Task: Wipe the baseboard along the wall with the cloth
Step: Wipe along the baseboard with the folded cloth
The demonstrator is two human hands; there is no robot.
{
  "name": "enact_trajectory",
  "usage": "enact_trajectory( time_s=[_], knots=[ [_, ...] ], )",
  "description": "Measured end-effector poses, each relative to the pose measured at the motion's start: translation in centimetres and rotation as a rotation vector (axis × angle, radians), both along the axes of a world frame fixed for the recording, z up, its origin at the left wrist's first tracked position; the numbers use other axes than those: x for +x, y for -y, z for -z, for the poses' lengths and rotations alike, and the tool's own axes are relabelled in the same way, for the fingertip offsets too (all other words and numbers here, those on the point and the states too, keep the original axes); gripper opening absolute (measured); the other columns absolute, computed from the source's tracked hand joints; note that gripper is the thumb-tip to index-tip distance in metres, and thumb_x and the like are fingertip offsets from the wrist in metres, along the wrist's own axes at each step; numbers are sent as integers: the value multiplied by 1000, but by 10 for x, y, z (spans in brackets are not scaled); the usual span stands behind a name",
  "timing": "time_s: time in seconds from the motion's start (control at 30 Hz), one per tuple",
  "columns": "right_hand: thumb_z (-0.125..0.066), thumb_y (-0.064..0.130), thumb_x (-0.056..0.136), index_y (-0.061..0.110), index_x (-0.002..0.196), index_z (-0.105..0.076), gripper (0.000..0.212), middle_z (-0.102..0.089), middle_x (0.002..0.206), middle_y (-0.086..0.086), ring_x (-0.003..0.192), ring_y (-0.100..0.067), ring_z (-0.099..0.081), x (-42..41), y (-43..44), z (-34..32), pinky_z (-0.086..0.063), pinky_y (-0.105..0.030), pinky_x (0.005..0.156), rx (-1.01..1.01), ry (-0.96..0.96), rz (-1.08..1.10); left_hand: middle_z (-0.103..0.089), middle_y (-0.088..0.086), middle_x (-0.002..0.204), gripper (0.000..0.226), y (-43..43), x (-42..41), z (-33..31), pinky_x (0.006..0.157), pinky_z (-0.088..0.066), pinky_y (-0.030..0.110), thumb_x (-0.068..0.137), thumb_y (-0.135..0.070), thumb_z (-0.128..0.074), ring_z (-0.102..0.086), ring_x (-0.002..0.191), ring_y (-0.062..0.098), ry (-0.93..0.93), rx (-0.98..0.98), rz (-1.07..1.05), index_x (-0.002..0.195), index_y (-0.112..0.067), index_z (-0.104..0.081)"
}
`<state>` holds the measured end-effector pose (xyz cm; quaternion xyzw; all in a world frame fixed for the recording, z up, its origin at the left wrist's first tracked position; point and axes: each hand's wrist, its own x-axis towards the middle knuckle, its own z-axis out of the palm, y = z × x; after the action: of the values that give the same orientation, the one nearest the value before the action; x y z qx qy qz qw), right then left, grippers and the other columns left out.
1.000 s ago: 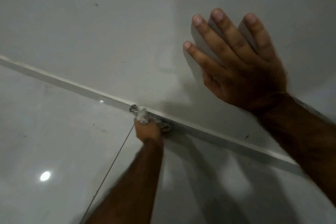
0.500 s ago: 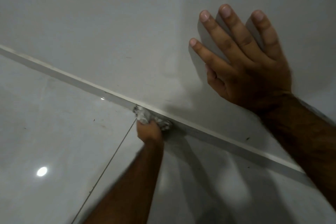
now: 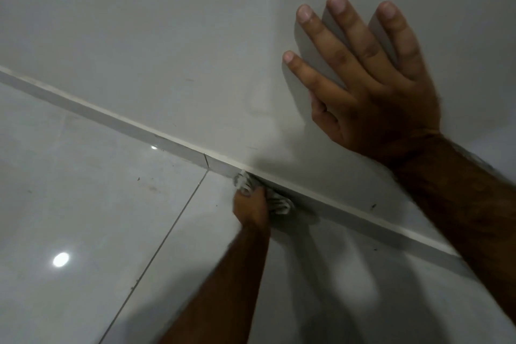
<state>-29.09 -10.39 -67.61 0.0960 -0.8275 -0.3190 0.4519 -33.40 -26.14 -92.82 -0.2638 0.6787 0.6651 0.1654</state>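
Pinching cloth (image 3: 275, 202) against baseboard (image 3: 111, 117), left grip (image 3: 251, 205), right grip (image 3: 374, 86) spread on wall (image 3: 167, 22).

The wall (image 3: 139, 36) was plain pale grey, marked by a few small dark specks. Below it lay a glossy floor (image 3: 69, 190) of large pale tiles, crossed by a thin grout line (image 3: 167, 234) and catching a round reflection (image 3: 61, 259) of a lamp.

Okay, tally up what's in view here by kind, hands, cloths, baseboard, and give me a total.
Hands: 2, the left hand gripping the cloth and the right hand flat on the wall
Cloths: 1, the cloth pressed on the baseboard
Baseboards: 1, the baseboard run between the wall and the floor
Total: 4
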Motion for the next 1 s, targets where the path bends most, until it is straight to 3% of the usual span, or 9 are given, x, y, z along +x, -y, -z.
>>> enact_trajectory(
  time_s=[0.17,0.3,0.4,0.57,0.67,0.73,0.8,0.9,1.0],
  knots=[
    [-53,17,108,17,156,-58,49,-47,167,-15,154,-39,-47,-1,1,-2,-25,-55,128,-1,20,-2,-79,15,106,35,38,-73,-22,84,-66,48,79,-13,-70,-77,93,34,-108,43,-296,113,-7,-74],
    [-53,15,108,16,153,-61,47,-50,165,-15,152,-39,-49,0,2,-4,-26,-55,127,-11,8,-2,-75,11,121,42,27,-53,-19,99,-59,47,85,-22,-70,-72,108,31,-104,12,-195,127,-14,-69],
    [-50,15,109,16,153,-62,46,-50,165,-15,152,-38,-49,0,3,-4,-26,-54,127,-14,12,-11,-73,15,124,40,-3,-3,-5,98,-58,41,88,-15,-72,-70,110,31,-50,67,-69,128,-12,-68],
    [-51,16,107,17,155,-59,49,-47,167,-14,154,-38,-47,0,1,-3,-25,-55,129,-13,15,-7,-78,3,111,36,-45,68,-6,102,-57,48,79,-6,-75,-72,109,29,7,263,137,107,-28,-75],
    [-53,16,106,17,157,-57,51,-46,168,-14,155,-38,-46,0,-2,-3,-24,-54,129,-11,15,0,-78,10,105,31,-36,54,-3,88,-63,44,84,7,-72,-76,98,31,48,363,109,99,-20,-76],
    [-53,16,106,18,158,-56,52,-46,169,-14,156,-38,-45,1,-2,-2,-24,-54,130,-4,12,1,-78,17,100,19,-19,30,-1,59,-64,31,89,5,-70,-78,73,25,128,416,-48,102,-7,-76],
    [-52,16,107,18,158,-56,52,-45,169,-13,156,-37,-45,0,-2,-2,-23,-54,130,4,20,1,-76,11,89,26,-7,8,4,39,-54,18,90,-3,-73,-73,55,14,167,342,-207,115,1,-72],
    [-52,15,107,17,157,-58,50,-46,168,-13,155,-38,-46,0,-1,-3,-24,-54,129,4,14,2,-76,7,88,29,-6,6,3,36,-51,16,90,-5,-73,-71,53,10,152,333,-230,119,-1,-72],
    [-52,15,108,17,155,-60,48,-47,167,-14,154,-38,-47,2,1,-3,-25,-55,128,-2,17,2,-79,18,105,31,-31,43,0,53,-64,31,90,9,-67,-76,72,26,202,509,-65,118,-3,-72]
  ],
)
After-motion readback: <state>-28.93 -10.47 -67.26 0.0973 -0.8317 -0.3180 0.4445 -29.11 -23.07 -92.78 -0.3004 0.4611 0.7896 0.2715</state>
